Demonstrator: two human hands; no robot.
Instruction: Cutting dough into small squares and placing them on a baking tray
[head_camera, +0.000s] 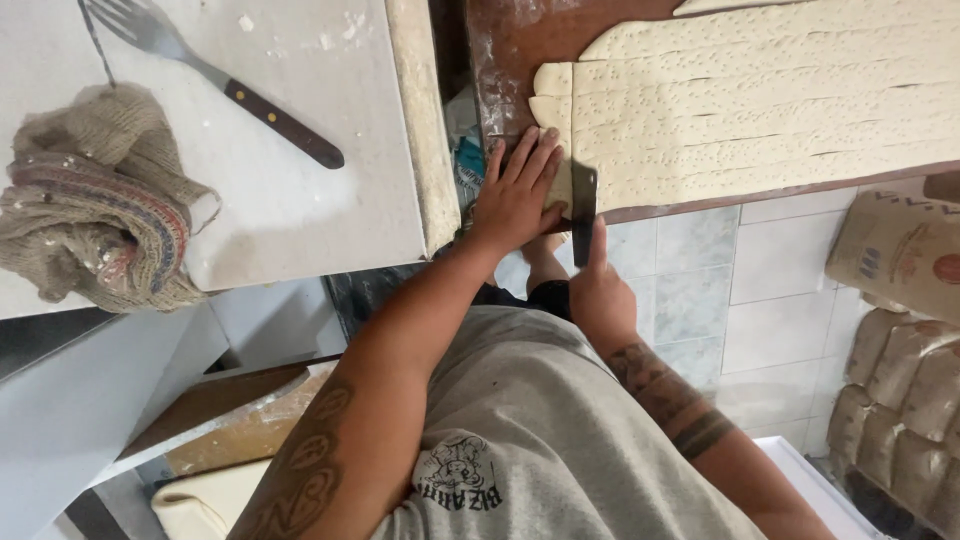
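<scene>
A wide sheet of pale dough (760, 100), pricked with rows of small holes and scored into long strips, lies on a brown wooden board (510, 50). My left hand (515, 195) rests flat with spread fingers on the near end pieces of the dough. My right hand (598, 292) grips the handle of a dark flat blade (583, 200), index finger along its back. The blade stands edge-down across the dough strips right beside my left fingertips.
On the white floured counter (300, 200) to the left lie a fork with a dark wooden handle (225, 85) and a crumpled woven cloth (95, 200). Brown paper sacks (900, 330) are stacked on the tiled floor (760, 290) at right.
</scene>
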